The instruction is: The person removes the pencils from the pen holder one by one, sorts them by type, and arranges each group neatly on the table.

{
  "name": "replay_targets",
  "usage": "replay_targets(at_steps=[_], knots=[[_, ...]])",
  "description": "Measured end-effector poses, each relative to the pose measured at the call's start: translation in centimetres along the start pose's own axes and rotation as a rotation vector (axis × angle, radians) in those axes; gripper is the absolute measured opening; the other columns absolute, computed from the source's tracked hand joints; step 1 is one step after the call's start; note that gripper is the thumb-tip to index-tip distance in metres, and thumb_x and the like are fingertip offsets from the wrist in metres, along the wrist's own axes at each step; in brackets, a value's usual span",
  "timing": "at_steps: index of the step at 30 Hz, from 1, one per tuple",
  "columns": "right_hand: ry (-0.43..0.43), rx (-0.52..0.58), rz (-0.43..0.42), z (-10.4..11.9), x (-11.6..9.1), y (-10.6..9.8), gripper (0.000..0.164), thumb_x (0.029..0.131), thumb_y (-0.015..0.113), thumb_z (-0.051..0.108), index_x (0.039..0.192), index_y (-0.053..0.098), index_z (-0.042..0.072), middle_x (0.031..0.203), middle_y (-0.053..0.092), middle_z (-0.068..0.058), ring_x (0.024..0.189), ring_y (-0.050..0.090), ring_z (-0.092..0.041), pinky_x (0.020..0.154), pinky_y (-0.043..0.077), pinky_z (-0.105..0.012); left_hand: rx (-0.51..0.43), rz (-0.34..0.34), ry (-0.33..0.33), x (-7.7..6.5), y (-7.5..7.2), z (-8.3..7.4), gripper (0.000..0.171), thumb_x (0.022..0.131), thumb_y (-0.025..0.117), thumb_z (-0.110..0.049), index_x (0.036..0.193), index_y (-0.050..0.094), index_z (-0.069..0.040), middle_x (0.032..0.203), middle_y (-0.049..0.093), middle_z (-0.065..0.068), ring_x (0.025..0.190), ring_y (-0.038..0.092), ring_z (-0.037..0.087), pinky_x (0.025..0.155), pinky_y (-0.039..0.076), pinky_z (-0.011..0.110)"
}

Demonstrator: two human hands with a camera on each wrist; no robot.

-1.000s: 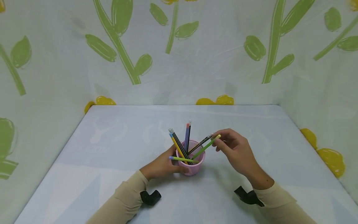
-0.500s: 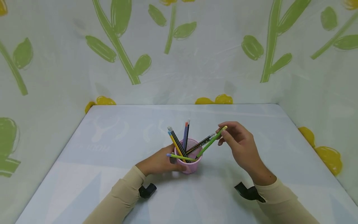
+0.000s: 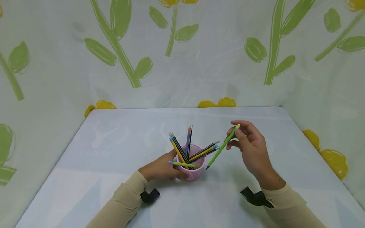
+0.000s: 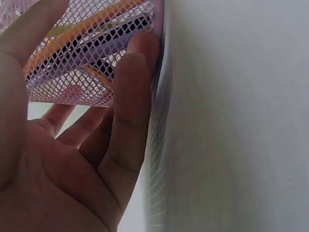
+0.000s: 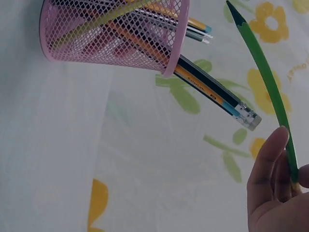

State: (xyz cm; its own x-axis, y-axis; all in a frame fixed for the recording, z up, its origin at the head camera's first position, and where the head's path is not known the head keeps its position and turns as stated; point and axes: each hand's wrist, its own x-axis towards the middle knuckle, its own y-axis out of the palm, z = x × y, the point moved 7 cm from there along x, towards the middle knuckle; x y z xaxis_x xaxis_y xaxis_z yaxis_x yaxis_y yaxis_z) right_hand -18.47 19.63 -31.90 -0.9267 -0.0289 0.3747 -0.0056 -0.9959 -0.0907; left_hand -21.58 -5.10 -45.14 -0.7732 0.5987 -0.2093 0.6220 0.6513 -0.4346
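One pale table [image 3: 199, 209] fills our lower view. Our right hand [image 3: 253, 148] is bent into a thumb-and-finger pinch; our left hand [image 3: 162, 166] wraps the pink mesh cup [image 3: 195, 175], probably light and easily tipped, so low on its wall seems smart. More pencils [image 3: 203, 153] fan out inside. That pinch has one green pencil [image 3: 222, 148] near its pale end, just outside the rim: likely stiff, slick, better steadied mid-shaft.
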Motion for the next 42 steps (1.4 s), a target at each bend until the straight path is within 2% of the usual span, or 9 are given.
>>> replay_targets(at_steps=[3,4,11,18,22,25,29,33,42], knots=[[0.048,0.011,-0.029,-0.3,0.0,-0.3,0.029,0.106,0.048,0.015,0.132,0.055,0.006,0.1,0.062,-0.007,0.082,0.068,-0.016,0.063,0.06,-0.029,-0.095,0.043,-0.025,-0.3,0.5,0.4,0.093,0.078,0.086,-0.03,0.151,0.03,-0.018,0.118,0.063,0.008,0.082,0.067,0.021,0.07,0.056,0.037],[0.064,0.015,-0.036,-0.5,0.0,-0.5,0.03,0.106,0.048,0.016,0.133,0.055,0.006,0.099,0.062,-0.007,0.081,0.069,-0.016,0.061,0.06,-0.029,-0.112,0.055,-0.026,-0.4,0.6,0.5,0.092,0.078,0.085,-0.029,0.151,0.029,-0.018,0.115,0.063,0.008,0.08,0.067,0.021,0.069,0.056,0.036],[0.164,0.106,-0.073,-1.9,0.8,-1.7,0.034,0.106,0.049,0.022,0.139,0.053,0.013,0.101,0.058,-0.004,0.073,0.072,-0.015,0.057,0.059,-0.026,-0.139,0.08,0.009,-0.5,0.7,0.8,0.081,0.08,0.083,-0.028,0.146,0.037,-0.027,0.114,0.064,0.004,0.082,0.066,0.02,0.07,0.055,0.035],[0.286,0.121,-0.071,-4.1,0.9,-2.3,0.028,0.107,0.046,0.021,0.135,0.05,0.019,0.101,0.06,-0.002,0.072,0.071,-0.014,0.062,0.057,-0.022,-0.174,0.121,0.039,-0.2,1.0,1.0,0.074,0.081,0.082,-0.023,0.144,0.042,-0.024,0.113,0.064,0.005,0.081,0.068,0.02,0.072,0.058,0.036],[0.351,0.068,0.013,-5.6,1.0,-1.7,0.03,0.107,0.043,0.015,0.135,0.051,0.018,0.104,0.059,-0.003,0.072,0.069,-0.015,0.063,0.056,-0.023,-0.164,0.113,0.042,-0.1,0.9,1.1,0.073,0.08,0.084,-0.025,0.142,0.045,-0.028,0.115,0.064,0.004,0.084,0.068,0.021,0.075,0.058,0.036],[0.395,0.021,0.099,-6.9,1.2,-1.1,0.035,0.105,0.041,0.008,0.137,0.051,0.017,0.106,0.058,-0.005,0.073,0.067,-0.016,0.063,0.056,-0.025,-0.141,0.106,0.034,-0.1,0.7,1.2,0.073,0.079,0.084,-0.027,0.141,0.045,-0.032,0.119,0.063,0.001,0.094,0.066,0.021,0.08,0.057,0.036],[0.458,-0.049,0.178,-8.6,1.3,-0.6,0.041,0.101,0.041,0.004,0.141,0.049,0.012,0.115,0.056,-0.016,0.079,0.066,-0.021,0.067,0.056,-0.026,-0.134,0.107,0.021,-0.1,0.6,1.4,0.075,0.078,0.085,-0.028,0.142,0.044,-0.034,0.124,0.061,-0.001,0.101,0.063,0.021,0.082,0.057,0.036],[0.512,-0.135,0.229,-9.8,1.6,-0.2,0.046,0.099,0.045,0.005,0.145,0.046,0.009,0.123,0.054,-0.021,0.087,0.067,-0.027,0.074,0.057,-0.028,-0.145,0.108,0.023,0.1,0.2,1.5,0.077,0.079,0.085,-0.028,0.142,0.043,-0.036,0.124,0.062,0.0,0.096,0.065,0.022,0.08,0.058,0.037],[0.521,-0.274,0.433,-11.8,1.1,0.4,0.057,0.096,0.059,0.01,0.151,0.042,0.012,0.131,0.053,-0.02,0.096,0.066,-0.021,0.083,0.057,-0.03,-0.162,0.126,0.031,0.5,0.2,1.8,0.079,0.079,0.085,-0.028,0.145,0.042,-0.035,0.129,0.058,0.002,0.098,0.064,0.021,0.079,0.058,0.036]])
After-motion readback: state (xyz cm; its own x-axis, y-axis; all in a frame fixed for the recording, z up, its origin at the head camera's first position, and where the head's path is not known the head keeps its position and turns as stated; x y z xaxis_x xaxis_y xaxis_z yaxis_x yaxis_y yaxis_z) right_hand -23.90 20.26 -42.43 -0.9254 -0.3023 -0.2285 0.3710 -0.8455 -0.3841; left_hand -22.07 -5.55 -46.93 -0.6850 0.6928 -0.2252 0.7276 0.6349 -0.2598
